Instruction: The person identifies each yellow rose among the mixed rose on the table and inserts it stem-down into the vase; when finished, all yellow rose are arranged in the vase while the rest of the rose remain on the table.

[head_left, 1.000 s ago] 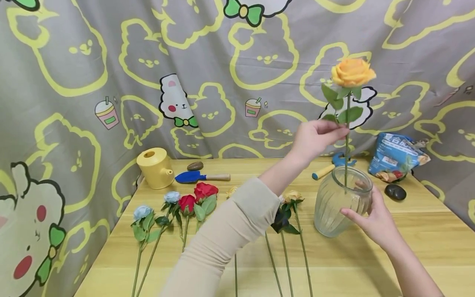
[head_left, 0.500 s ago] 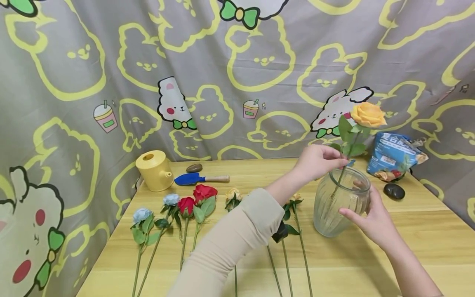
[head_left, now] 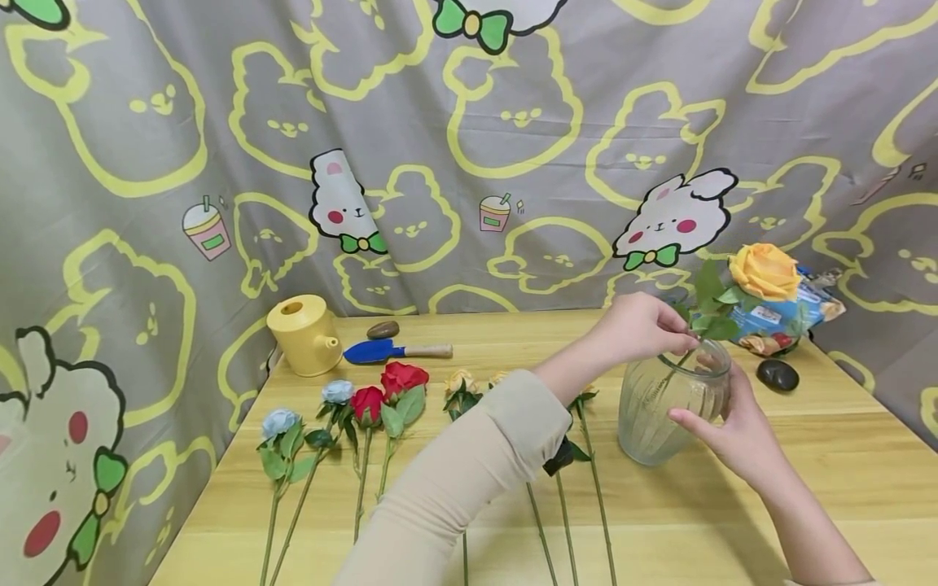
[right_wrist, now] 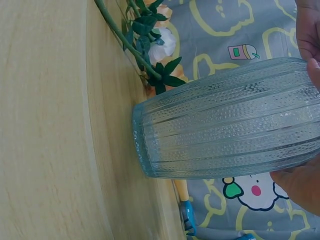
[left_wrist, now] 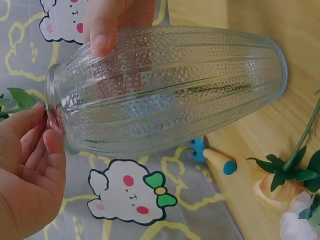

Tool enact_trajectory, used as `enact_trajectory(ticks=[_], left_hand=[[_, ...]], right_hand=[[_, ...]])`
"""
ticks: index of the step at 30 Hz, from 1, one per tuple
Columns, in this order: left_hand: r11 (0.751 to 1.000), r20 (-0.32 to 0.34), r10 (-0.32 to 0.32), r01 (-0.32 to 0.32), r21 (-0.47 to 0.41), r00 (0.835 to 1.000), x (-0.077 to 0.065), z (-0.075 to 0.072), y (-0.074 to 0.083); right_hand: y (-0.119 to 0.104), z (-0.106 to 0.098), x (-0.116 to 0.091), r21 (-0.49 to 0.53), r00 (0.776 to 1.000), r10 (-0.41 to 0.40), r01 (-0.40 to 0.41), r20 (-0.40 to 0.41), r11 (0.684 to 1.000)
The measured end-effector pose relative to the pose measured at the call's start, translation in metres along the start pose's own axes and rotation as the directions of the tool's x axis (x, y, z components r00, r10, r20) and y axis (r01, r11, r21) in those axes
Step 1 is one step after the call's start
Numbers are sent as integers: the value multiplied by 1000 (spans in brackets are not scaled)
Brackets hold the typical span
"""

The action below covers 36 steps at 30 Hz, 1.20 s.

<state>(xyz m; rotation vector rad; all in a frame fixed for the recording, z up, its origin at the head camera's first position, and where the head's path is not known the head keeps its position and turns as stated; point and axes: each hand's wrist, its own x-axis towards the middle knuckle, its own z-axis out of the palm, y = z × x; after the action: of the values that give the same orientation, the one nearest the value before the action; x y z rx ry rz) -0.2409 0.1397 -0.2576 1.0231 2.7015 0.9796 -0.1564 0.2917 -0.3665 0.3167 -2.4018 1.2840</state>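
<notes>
My left hand point(head_left: 645, 330) pinches the stem of an orange-yellow artificial rose point(head_left: 764, 271) just at the mouth of a ribbed clear glass vase point(head_left: 645, 415). The bloom leans to the right above the rim, and the lower stem shows faintly through the glass. My right hand point(head_left: 740, 439) grips the vase from its right side, thumb at the front and fingers partly hidden behind it. In the left wrist view, the left fingers point(left_wrist: 37, 135) are right at the rim of the vase point(left_wrist: 165, 85). The vase's base shows over the wooden table in the right wrist view.
Left of the vase lie blue roses point(head_left: 280, 423), red roses point(head_left: 403, 379) and pale yellow ones point(head_left: 459, 381), some behind the sleeve. A yellow watering can point(head_left: 303, 335), blue trowel point(head_left: 374, 351), black stone point(head_left: 778, 375) and blue bag point(head_left: 765, 321) stand or lie farther back. A patterned curtain hangs behind.
The left hand has lowered the orange-yellow rose, bringing its stem deeper into the vase. The bloom has moved down and tilted right. The right hand stays on the vase.
</notes>
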Motion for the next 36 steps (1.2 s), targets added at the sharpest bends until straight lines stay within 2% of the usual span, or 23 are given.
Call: enact_trajectory(ticks=[11, 14, 18, 22, 27, 31, 36], left_hand=[[994, -36, -105, 105, 4, 994, -1, 1, 4], [994, -34, -103, 104, 33, 994, -1, 1, 5], [994, -37, -99, 100, 43, 994, -3, 1, 6], [994, -42, -109, 110, 19, 993, -5, 1, 5], [994, -49, -101, 99, -44, 994, -7, 0, 1], [988, -73, -106, 97, -116, 992, -14, -13, -8], [970, -79, -100, 79, -232, 992, -36, -46, -33]], right_hand=[[-1, 2, 1, 6, 1000, 15, -15, 17, 1000], [-2, 2, 1, 25, 999, 15, -16, 28, 1000], [-2, 3, 3, 62, 999, -23, 21, 28, 998], [-1, 4, 4, 71, 998, -51, 50, 21, 996], [-1, 5, 3, 61, 999, -41, 40, 18, 997], [-3, 4, 4, 53, 999, -47, 47, 1, 998], [-2, 2, 5, 44, 999, -46, 46, -13, 998]])
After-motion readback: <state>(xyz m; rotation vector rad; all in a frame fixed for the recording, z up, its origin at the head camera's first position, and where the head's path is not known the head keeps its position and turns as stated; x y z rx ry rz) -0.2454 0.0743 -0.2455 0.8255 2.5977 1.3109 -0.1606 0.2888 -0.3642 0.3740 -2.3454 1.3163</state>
